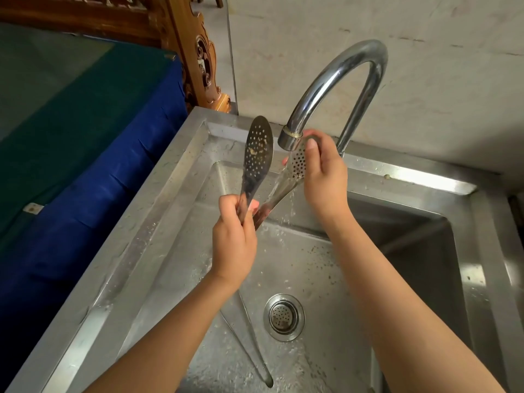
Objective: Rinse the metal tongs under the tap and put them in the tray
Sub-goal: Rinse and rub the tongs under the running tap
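Note:
The metal tongs (258,154) have two perforated spoon-shaped blades spread apart in a V over the sink. My left hand (234,245) grips both arms low down, where they come together. The left blade stands upright with bits of food stuck to it. The right blade sits under the spout of the curved chrome tap (340,80), and water runs over it and falls into the sink. My right hand (324,174) holds that right blade, thumb on its face and fingers curled behind it. No tray is in view.
The steel sink (175,199) has a round drain strainer (284,317) in its wet basin, and a second basin (419,251) lies to the right. A blue and green cloth-covered surface (85,137) lies left, carved wooden furniture (204,66) behind it. A pale wall backs the tap.

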The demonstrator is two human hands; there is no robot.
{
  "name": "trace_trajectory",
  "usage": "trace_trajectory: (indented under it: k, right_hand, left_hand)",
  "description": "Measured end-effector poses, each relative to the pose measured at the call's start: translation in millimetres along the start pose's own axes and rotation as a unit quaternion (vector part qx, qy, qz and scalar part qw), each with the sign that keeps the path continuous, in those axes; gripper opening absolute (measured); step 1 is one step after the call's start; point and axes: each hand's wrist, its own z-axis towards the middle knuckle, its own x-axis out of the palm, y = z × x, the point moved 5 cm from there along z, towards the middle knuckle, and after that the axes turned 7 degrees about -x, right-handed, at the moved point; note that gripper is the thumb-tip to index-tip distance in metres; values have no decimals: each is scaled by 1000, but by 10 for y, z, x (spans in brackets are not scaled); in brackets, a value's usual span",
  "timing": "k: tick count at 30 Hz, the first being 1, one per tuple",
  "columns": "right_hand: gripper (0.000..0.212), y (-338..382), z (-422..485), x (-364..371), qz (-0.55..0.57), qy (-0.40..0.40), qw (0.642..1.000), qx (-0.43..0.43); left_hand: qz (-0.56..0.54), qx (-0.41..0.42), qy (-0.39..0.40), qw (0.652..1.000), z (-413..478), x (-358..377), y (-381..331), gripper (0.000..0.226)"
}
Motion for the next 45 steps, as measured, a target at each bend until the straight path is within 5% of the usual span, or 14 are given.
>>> trace_trajectory:
  k: [3,6,8,11,17,21,27,31,40,43,45]
  right_hand:
    - [19,-37,24,38,42,30,998,34]
    - [23,-96,-44,168,92,150,981,87]
    - [33,-157,-138,245,118,215,960,134]
    - [20,-212,-195,212,67,189,967,157]
    - [38,-146,-149,-43,20,99,991,88]
    - [25,-172,-88,-218,9,78,995,61]
    - [20,-460,-213,-265,-45,99,984,138]
    - [28,-499,-278,-110,-40,158,977,135]
    - [39,-435,-120,149,-53,179,975,116]
    - [38,-457,-99,169,-77,174,975,114]
    - [38,-480,-102,176,-74,167,976,120]
  left_hand:
    - [20,-13,13,1000,36,32,59,34]
    - [21,-80,55,995,14,58,269,11]
    - [2,-142,91,986,-37,79,432,19]
    - [-71,-243,128,959,-98,153,619,30]
    - [-162,-460,276,829,-203,343,771,40]
    - [-259,-482,345,763,-266,452,651,35]
    - [-457,-488,462,583,-397,582,440,43]
    - [-490,-480,501,528,-465,625,406,44]
    - [-513,-468,504,514,-450,514,378,57]
    - [-528,-440,472,552,-414,434,410,76]
    - [-525,-395,464,594,-383,360,397,70]
